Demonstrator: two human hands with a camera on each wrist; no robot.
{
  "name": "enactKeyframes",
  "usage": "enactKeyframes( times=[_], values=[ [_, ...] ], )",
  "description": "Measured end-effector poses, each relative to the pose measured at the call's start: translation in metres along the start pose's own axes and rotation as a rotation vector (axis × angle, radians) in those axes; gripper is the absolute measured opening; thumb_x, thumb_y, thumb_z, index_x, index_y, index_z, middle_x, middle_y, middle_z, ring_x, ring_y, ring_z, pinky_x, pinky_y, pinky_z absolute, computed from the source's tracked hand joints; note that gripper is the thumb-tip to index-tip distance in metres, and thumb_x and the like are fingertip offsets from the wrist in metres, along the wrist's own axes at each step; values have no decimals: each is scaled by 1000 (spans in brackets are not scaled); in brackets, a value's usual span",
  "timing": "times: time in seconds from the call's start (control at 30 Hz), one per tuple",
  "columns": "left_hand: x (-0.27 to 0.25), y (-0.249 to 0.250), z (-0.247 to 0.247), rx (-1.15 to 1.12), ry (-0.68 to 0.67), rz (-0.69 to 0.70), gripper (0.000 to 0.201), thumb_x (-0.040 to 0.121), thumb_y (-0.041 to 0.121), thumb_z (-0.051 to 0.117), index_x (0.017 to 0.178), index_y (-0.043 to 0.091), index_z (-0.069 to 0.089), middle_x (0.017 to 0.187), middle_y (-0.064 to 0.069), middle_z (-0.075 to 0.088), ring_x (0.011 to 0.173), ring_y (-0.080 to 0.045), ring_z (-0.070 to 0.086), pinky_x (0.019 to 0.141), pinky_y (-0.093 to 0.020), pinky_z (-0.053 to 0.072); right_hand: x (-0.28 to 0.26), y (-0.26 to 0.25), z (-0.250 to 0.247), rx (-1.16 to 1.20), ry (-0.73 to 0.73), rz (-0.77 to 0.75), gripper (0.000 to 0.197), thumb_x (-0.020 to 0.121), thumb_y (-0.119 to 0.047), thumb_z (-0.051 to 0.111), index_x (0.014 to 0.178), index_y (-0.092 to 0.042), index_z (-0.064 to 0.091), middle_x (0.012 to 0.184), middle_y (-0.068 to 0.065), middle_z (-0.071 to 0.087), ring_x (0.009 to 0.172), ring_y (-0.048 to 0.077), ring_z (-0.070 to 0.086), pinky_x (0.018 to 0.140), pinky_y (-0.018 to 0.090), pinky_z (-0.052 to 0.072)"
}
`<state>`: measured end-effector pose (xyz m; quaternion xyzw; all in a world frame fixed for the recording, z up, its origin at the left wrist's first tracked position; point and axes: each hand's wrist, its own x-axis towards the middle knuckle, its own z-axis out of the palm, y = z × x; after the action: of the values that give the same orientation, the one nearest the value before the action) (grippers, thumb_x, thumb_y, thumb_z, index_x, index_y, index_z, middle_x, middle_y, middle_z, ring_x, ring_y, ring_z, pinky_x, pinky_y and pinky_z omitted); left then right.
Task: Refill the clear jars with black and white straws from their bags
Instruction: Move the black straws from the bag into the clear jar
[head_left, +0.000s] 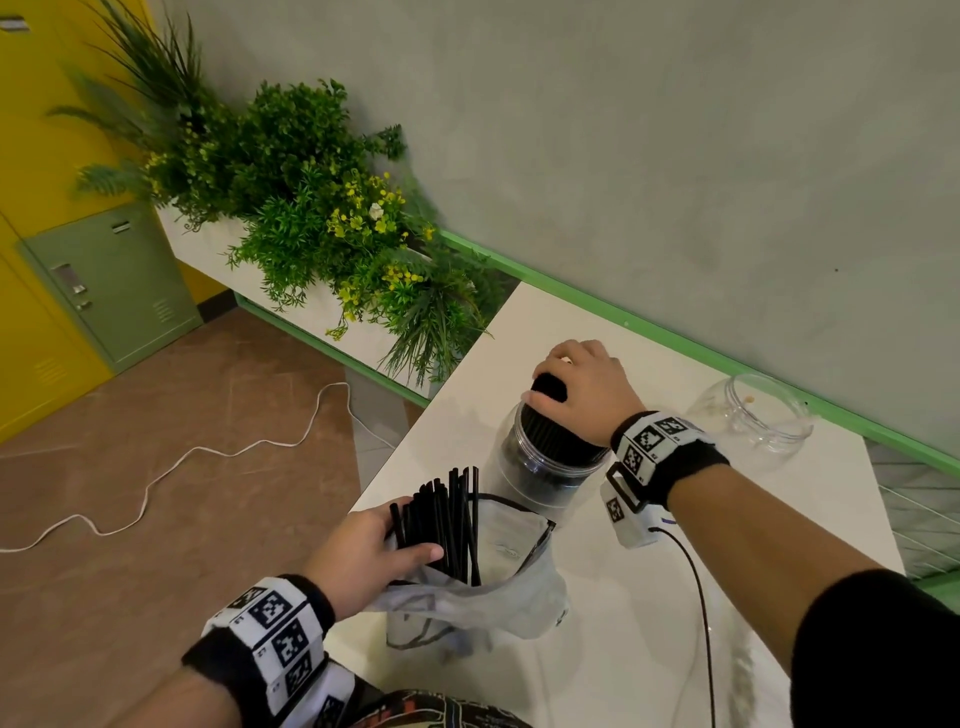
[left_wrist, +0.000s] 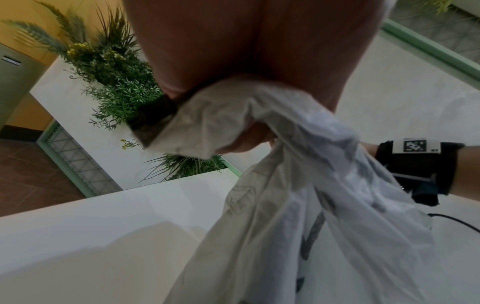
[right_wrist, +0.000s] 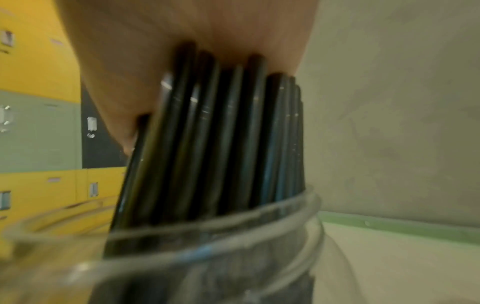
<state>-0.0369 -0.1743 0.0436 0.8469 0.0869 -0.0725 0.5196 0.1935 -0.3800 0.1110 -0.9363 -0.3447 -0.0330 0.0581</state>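
- Head view: right hand (head_left: 582, 387) fingers curl round black straws (head_left: 550, 423) filling the near jar (head_left: 540, 467).
- Left hand (head_left: 363, 551) fingers clamp the bag (head_left: 498, 577) and its leftover straws (head_left: 452, 514).
- Beyond the right fingers, the second jar (head_left: 753, 421) looks unfilled; white straws remain.

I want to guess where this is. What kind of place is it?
Probably a café or shared indoor space: a white counter, yellow and green lockers, a planter of greenery, and jars for straws.

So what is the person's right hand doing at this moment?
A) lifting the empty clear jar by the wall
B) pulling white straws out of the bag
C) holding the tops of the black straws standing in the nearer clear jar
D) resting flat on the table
C: the right hand covers the tops of the black straws standing in the nearer clear jar.
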Motion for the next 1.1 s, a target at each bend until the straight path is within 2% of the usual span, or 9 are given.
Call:
enactKeyframes(
  times=[0.07,0.2,0.37,0.43,0.53,0.7,0.8,0.9,1.1],
  values=[
    [1,1,0,-6,-3,2,23,80,30,74,94,42,59,95,22,69,89,10,61,79,-16,47,2,0,-1,-2,-94,25,49,87,-63,46,123,-31,56,130,-3,48,122,24,40,100,42,36],
    [1,2,-1,15,4,-13,22,79,33,74,91,42,59,93,20,70,88,7,62,80,-16,48,-4,-7,-8,63,49,41,64,84,-61,56,139,-30,41,139,-1,42,129,25,34,105,43,32],
    [3,1,-3,-3,-26,7,32,74,35,79,93,45,55,96,40,59,90,16,57,71,-6,41,-54,-56,-9,540,216,-18,52,84,-56,54,122,-20,55,108,-5,54,99,12,50,86,24,44],
    [4,0,-4,-14,-58,1,45,62,43,84,97,45,55,96,36,63,92,14,58,75,-7,41,-83,-79,4,777,87,48,55,79,-61,56,123,-27,52,105,-8,54,95,9,53,79,17,45],
    [7,-6,-7,-24,-115,-9,75,41,59,81,108,49,50,110,23,65,108,7,56,93,-17,43,-114,-95,34,962,-176,203,82,69,-65,68,137,-43,28,129,-14,44,116,5,46,94,20,43],
    [9,1,-10,-12,-233,-16,86,39,55,82,114,59,40,130,5,56,127,-5,44,108,-33,37,-118,-105,43,1021,-315,237,104,70,-37,84,146,-34,14,125,-25,42,116,-12,41,97,11,33],
    [7,6,-6,0,-251,4,77,46,53,79,114,63,46,130,5,57,129,-4,44,109,-34,37,-113,-109,52,1002,-311,317,126,59,-50,87,152,-30,4,146,-6,34,137,10,30,114,32,28],
    [6,9,-3,16,-244,40,69,52,46,79,111,64,47,127,8,60,123,-1,49,106,-28,39,-110,-112,57,1051,-216,367,103,67,-34,87,148,-28,23,139,-8,39,130,7,36,107,23,30],
    [4,16,-3,-9,-173,79,57,66,24,84,110,51,59,98,-6,65,82,-7,59,81,-18,47,-112,-111,57,1217,6,281,19,84,-6,71,99,-14,62,86,-6,62,81,2,58,78,17,46]
  ],
)
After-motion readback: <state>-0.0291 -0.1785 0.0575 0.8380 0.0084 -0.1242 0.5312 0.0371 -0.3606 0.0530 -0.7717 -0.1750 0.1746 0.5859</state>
